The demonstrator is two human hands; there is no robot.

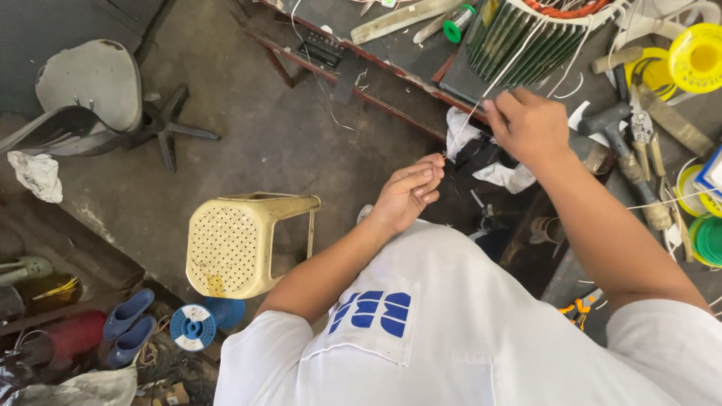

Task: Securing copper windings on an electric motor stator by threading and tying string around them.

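My left hand (410,192) pinches the lower end of a thin white string (468,128) between thumb and fingertips, just off the bench edge. My right hand (526,124) grips the same string higher up, near the front of a green slotted motor stator (519,41) with orange windings that lies on the workbench (391,68). The string runs taut from my left fingers up past my right hand onto the stator. Both forearms reach out from my white shirt.
On the bench to the right lie a hammer (620,146), pliers (641,128), yellow tape rolls (696,56) and green wire spools (707,240). A yellow plastic stool (237,244) lies tipped on the floor, a blue spool (192,327) beside it, a grey chair (90,94) at the far left.
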